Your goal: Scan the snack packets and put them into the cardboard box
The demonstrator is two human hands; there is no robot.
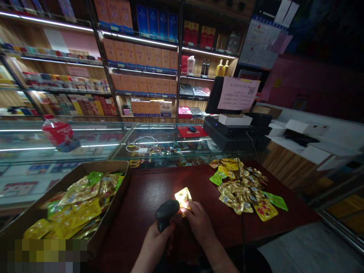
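My left hand (156,242) is wrapped round the handle of a black barcode scanner (167,212). Light from the scanner falls on a small gold-yellow snack packet (183,196) just to its right. My right hand (199,223) pinches the lower end of that packet above the dark red tabletop (148,189). On the right of the table lies a loose pile of gold, yellow and green packets (239,189). To the left, a cardboard box (125,170) holds many similar packets (82,201).
A glass counter (119,140) runs behind the table, with a red-labelled bottle (61,132), a white cable (143,149) and a mouse (192,129) on it. A monitor with a paper sign (237,94) stands at back right. A dark cord (242,235) hangs across the table.
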